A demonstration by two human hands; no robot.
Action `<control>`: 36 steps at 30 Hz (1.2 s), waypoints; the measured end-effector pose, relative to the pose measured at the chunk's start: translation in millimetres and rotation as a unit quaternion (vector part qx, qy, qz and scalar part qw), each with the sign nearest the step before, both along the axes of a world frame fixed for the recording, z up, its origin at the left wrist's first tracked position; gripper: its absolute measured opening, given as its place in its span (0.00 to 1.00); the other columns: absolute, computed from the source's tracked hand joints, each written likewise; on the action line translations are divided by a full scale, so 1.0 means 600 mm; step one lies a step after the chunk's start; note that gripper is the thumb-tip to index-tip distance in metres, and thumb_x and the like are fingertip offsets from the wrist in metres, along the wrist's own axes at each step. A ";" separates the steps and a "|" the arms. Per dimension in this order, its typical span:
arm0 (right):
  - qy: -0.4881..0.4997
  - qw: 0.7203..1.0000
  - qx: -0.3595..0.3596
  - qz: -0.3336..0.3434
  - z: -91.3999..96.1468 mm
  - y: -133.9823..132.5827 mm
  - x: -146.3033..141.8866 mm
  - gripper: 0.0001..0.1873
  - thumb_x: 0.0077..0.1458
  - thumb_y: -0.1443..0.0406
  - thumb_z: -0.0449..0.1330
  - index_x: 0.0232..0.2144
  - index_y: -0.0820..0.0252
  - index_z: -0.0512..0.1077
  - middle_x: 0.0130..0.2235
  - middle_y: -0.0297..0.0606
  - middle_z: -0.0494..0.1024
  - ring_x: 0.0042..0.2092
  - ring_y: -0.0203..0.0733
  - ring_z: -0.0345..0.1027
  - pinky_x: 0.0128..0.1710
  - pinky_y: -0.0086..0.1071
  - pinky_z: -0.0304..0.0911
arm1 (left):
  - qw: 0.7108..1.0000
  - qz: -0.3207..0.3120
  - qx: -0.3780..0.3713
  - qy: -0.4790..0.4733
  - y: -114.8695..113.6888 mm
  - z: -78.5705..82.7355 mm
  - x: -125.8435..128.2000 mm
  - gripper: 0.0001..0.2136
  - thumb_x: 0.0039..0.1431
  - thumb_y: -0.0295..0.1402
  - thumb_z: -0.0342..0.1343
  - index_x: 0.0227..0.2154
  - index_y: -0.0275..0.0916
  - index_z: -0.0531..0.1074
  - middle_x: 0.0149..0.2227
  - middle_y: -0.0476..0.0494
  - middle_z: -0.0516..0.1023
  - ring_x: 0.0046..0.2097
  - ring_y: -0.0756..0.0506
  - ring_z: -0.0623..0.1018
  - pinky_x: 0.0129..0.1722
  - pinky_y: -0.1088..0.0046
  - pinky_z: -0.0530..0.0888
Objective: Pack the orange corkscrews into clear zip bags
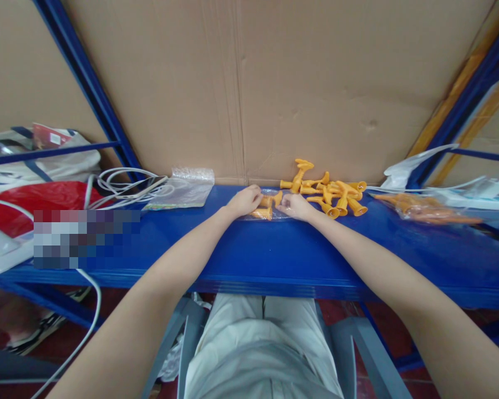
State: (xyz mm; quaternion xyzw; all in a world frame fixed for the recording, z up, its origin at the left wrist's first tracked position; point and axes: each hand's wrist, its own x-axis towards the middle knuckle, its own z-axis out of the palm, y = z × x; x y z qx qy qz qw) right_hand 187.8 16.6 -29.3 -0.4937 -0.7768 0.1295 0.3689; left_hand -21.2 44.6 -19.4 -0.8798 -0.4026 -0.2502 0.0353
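On the blue shelf top lies a clear plastic bag with orange plastic hammer-shaped pieces in it. My left hand grips the bag's left side, fingers curled over its far edge. At the right end, my right hand is closed on the bag, close to the head of one orange piece. Just to the right of that hand sits a loose pile of similar orange hammer-shaped pieces, with flared handle ends. Some fingertips are too small and blurred to make out.
A cardboard wall stands behind the blue shelf top. To the left are a flat clear packet, white cables and a red bag. A filled bag of orange pieces lies at right, near blue posts.
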 end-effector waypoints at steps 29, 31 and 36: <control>0.287 0.906 -0.291 0.114 0.013 -0.024 -0.032 0.13 0.52 0.78 0.61 0.35 0.60 0.80 0.37 0.35 0.82 0.34 0.29 0.72 0.39 0.22 0.68 | 0.988 0.113 -0.069 0.085 -0.006 0.014 0.002 0.15 0.64 0.37 0.45 0.42 0.38 0.76 0.42 0.39 0.82 0.44 0.40 0.80 0.42 0.71 0.72; 0.267 0.915 -0.280 0.118 0.012 -0.023 -0.030 0.12 0.52 0.76 0.62 0.37 0.60 0.80 0.40 0.37 0.82 0.38 0.31 0.73 0.44 0.25 0.68 | 0.984 0.124 -0.078 0.098 -0.008 0.017 0.003 0.15 0.65 0.37 0.45 0.44 0.37 0.74 0.43 0.37 0.81 0.45 0.40 0.80 0.42 0.70 0.72; 0.197 0.958 -0.196 0.067 0.022 -0.006 -0.008 0.12 0.55 0.71 0.61 0.42 0.62 0.78 0.43 0.42 0.82 0.42 0.38 0.74 0.49 0.36 0.68 | 0.978 0.151 -0.079 0.123 -0.007 0.023 -0.001 0.14 0.67 0.36 0.43 0.45 0.36 0.71 0.48 0.37 0.80 0.49 0.40 0.78 0.45 0.71 0.71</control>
